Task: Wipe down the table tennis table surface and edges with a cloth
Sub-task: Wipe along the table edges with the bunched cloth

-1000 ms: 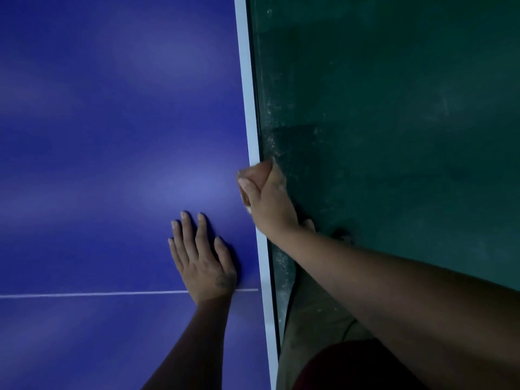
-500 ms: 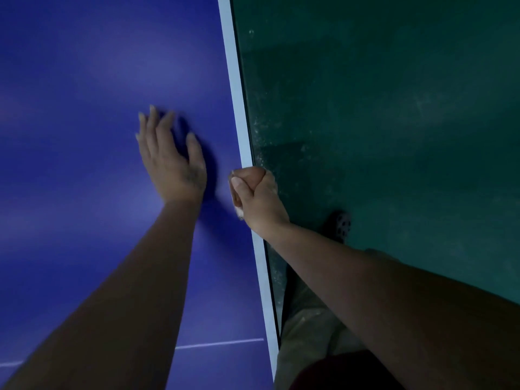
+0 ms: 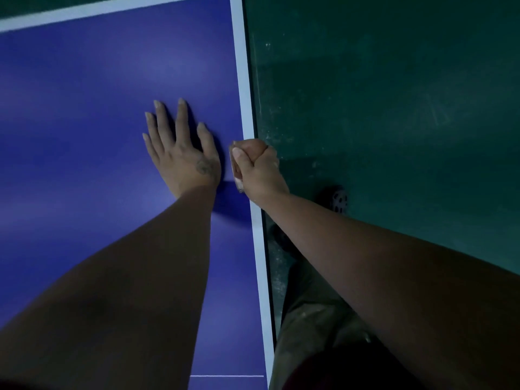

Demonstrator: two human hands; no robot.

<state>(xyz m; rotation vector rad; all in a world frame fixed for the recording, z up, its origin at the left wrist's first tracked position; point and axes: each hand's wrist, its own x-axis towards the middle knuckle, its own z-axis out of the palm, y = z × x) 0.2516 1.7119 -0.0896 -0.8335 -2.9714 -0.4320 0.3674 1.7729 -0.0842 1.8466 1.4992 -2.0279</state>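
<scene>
Dark green scuffed floor (image 3: 394, 108) takes up everything right of the right hand's curled fingers (image 3: 254, 149), with whitish specks all over it. Down and right of those fingers there's what looks like a dark shoe toe with round holes (image 3: 339, 202). Dusty olive trousers (image 3: 309, 319) sit lower still.

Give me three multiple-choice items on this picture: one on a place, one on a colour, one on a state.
1. Where is the right hand?
A. at the side edge of the table
B. mid-table
C. down on the floor

2. What colour is the table top?
A. red
B. blue
C. yellow

3. How is the left hand?
A. clenched in a fist
B. holding a bat
C. flat, fingers spread

Answers: 1 A, the fist grips the cloth against the white border; 2 B, the surface is blue inside white lines; 3 C, its palm lies flat on the table with straight fingers.
</scene>
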